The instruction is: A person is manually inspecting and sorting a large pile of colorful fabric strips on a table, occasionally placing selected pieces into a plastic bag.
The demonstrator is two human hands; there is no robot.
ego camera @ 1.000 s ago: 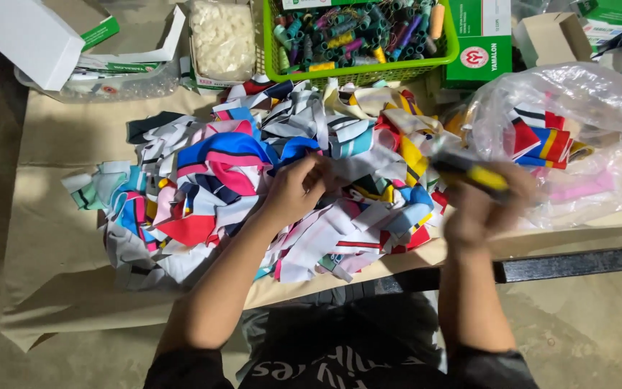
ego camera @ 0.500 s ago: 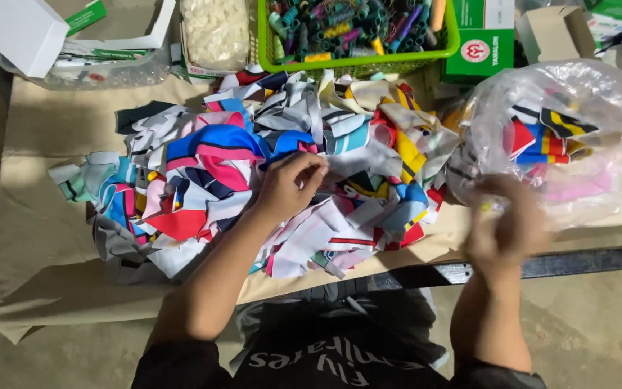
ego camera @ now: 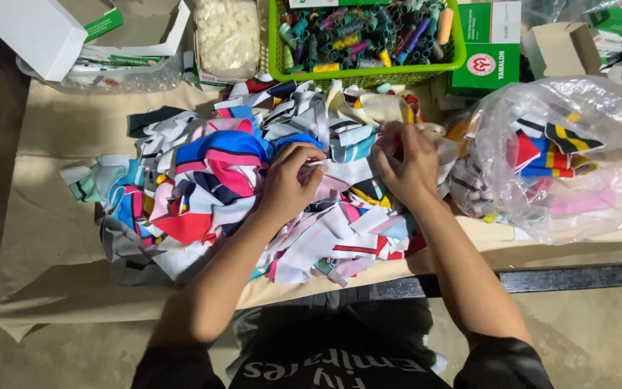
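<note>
While sorting over the scrap pile (ego camera: 217,194), now meeting: right hand (ego camera: 410,167), pen put down, joining left hand (ego camera: 287,184), both pinching one white strip (ego camera: 340,169).

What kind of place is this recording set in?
Probably a small garment or sewing workshop. Both hands, left and right, sort a pile of colourful fabric scraps on a paper-covered table; a green basket of thread spools and a clear bag of more scraps sit nearby.
</note>
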